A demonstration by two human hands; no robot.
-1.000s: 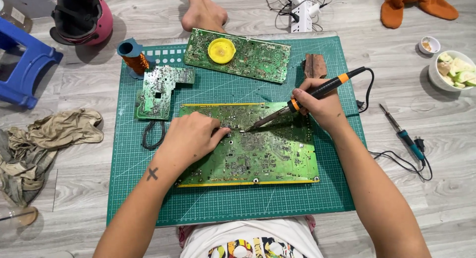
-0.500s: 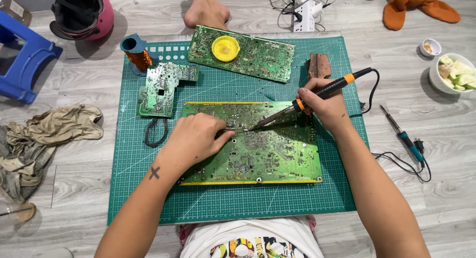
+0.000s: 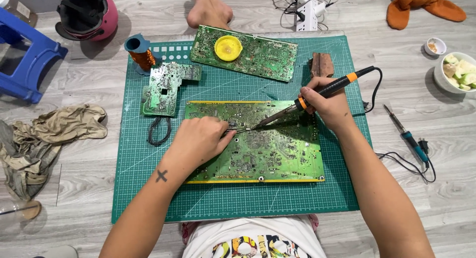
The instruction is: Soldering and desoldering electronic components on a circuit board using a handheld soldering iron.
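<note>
Gripping soldering iron (image 3: 325,89) in right hand (image 3: 327,101), left hand (image 3: 198,139) pinching tweezers (image 3: 238,131), bowl (image 3: 446,82) holding fruit (image 3: 458,72)

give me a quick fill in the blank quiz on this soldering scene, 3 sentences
1. The right hand holds a soldering iron with a black and ____ handle.
2. The left hand rests on the large green ____.
3. On the far circuit board sits a round ____ tin.

Missing words: orange; circuit board; yellow
</note>
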